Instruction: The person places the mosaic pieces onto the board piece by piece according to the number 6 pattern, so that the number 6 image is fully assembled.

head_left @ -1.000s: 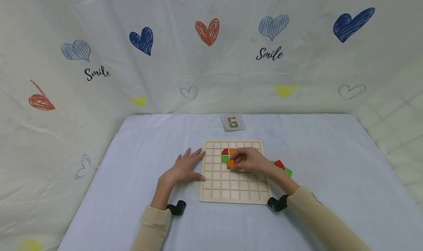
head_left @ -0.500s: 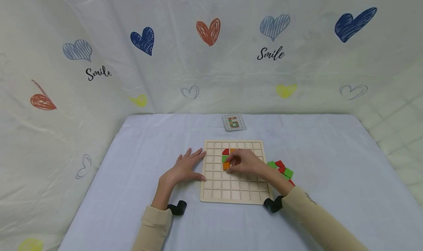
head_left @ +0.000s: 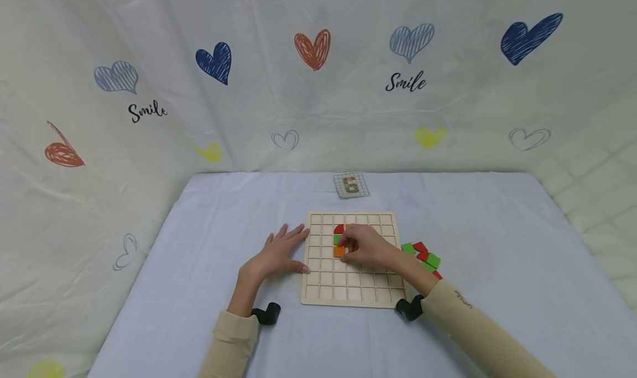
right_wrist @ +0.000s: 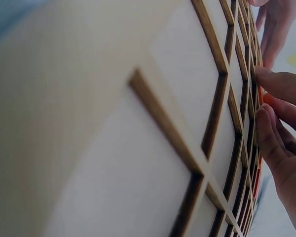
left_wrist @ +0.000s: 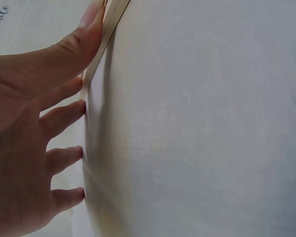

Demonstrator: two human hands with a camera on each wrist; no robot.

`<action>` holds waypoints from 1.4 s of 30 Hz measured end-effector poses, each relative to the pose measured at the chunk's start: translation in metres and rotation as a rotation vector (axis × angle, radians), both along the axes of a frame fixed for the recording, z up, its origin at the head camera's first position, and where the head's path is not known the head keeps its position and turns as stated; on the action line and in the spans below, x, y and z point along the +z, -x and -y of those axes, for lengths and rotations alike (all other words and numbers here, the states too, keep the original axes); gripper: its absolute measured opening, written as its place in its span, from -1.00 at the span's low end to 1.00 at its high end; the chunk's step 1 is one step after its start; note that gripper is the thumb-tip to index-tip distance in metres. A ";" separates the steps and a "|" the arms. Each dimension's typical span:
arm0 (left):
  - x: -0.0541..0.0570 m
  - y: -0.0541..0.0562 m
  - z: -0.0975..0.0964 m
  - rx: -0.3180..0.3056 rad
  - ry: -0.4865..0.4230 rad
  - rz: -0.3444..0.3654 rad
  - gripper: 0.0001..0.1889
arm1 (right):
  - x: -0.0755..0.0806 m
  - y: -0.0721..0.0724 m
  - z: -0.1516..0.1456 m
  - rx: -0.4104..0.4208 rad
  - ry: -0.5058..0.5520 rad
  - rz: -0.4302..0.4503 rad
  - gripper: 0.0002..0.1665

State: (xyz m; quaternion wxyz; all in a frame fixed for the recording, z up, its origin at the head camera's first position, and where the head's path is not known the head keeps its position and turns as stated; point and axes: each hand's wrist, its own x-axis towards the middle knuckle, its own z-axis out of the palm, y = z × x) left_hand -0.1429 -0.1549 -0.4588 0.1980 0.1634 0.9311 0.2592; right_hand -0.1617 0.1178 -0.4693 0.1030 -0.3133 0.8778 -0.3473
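Note:
A wooden grid board [head_left: 332, 292] lies flat on the white-covered table. My left hand [head_left: 275, 256] is spread at its left edge, thumb and fingertips touching the rim; in the left wrist view the thumb lies on the board's side. With thumb and fingers my right hand [head_left: 365, 246] pinches an orange square tile [head_left: 339, 252], which sits in or right at a cell of the grid. Directly above it are a green tile [head_left: 337, 239] and a red rounded tile [head_left: 339, 229]. Another orange tile [head_left: 348, 226] is partly hidden behind my right hand.
Several loose green and red tiles [head_left: 433, 260] lie by the board's right edge, partly behind my right forearm. A small grid card [head_left: 351, 185] with a coloured figure like a 6 lies beyond the board. A white curtain [head_left: 358, 104] printed with hearts stands behind the table.
My right hand has moved slightly left with the orange tile, which now lines up below the green one. More loose tiles show as the forearm shifted. The left hand stays put.

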 end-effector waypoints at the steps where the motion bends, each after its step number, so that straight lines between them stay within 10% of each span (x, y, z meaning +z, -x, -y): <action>1: 0.000 0.000 0.000 0.000 0.000 0.001 0.03 | 0.000 0.000 0.000 0.003 -0.004 -0.005 -0.75; 42: 0.000 -0.002 -0.002 0.002 0.013 0.007 0.02 | 0.016 -0.026 -0.083 -0.190 0.002 -0.007 -0.73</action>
